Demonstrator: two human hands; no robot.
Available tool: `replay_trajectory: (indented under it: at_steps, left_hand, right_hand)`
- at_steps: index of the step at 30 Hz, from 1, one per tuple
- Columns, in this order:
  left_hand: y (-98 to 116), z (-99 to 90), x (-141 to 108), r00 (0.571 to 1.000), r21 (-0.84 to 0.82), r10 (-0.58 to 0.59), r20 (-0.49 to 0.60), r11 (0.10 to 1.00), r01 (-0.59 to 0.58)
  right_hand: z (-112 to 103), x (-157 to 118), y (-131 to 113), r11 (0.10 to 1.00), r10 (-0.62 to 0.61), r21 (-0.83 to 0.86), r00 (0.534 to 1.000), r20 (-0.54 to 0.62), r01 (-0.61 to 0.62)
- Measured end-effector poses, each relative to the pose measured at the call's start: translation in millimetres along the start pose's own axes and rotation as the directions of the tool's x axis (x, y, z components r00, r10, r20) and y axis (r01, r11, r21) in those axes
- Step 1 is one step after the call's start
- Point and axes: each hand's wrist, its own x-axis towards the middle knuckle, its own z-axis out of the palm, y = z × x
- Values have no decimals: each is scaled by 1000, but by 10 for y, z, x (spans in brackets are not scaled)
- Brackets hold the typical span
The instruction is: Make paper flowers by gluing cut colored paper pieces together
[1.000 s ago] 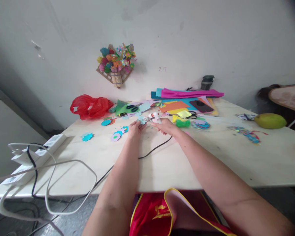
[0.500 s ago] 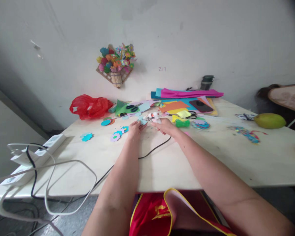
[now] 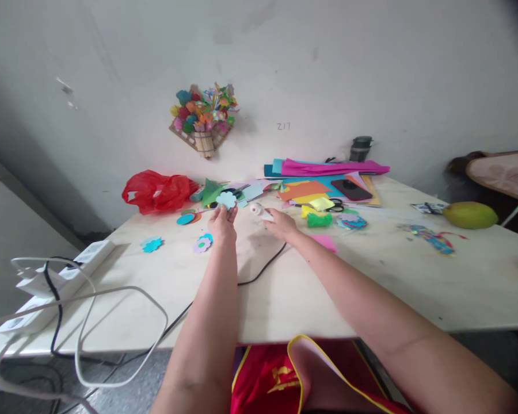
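A light blue paper flower is pinched upright in the fingers of my left hand. My right hand is closed around the handle of a white hot glue gun, a short way to the right of the flower and apart from it. A black cord runs from below my right hand toward the left. Close by my left wrist, on the table, lies a lilac paper flower with a green centre, partly over a blue one. Another blue paper flower lies farther left.
Stacked coloured paper, a phone and scissors lie at the back right. A red plastic bag sits back left. A power strip with loose cables occupies the left edge. A mango rests at right.
My left hand has moved left and lifted the light blue flower away from the glue gun's tip. The glue gun has turned and shifted slightly left in my right hand.
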Motion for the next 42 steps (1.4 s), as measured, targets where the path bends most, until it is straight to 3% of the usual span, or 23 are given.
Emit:
replay_trajectory:
  at_steps: [3, 7, 10, 15, 20, 26, 30, 42]
  left_hand:
    - [74, 19, -11, 997, 14, 69, 26, 997, -69]
    - [84, 47, -40, 991, 21, 103, 89, 994, -105]
    - [24, 83, -96, 987, 49, 88, 135, 994, -95]
    - [-88, 116, -199, 981, 90, 14, 195, 995, -32]
    - [-149, 102, -222, 981, 107, -26, 193, 994, 5]
    - [-258, 120, -255, 973, 148, -96, 212, 987, 66]
    - [-330, 122, -290, 967, 192, -133, 216, 977, 91]
    - [-382, 117, -344, 934, 283, -208, 291, 951, 124]
  right_hand:
    - [109, 21, -115, 988, -69, -133, 995, 75, 78]
    - [244, 56, -275, 957, -163, -237, 986, 41, 168]
    - [337, 87, -383, 941, -152, -293, 986, 74, 167]
    - [448, 117, -465, 914, -245, -319, 968, 55, 250]
    - [195, 126, -249, 936, -211, -292, 977, -19, 196]
    - [-211, 105, 320, 946, 0, -323, 1000, -30, -10]
    - [-197, 60, 459, 936, 23, -351, 1000, 1, -21]
    - [-67, 24, 416, 861, -138, -493, 990, 15, 127]
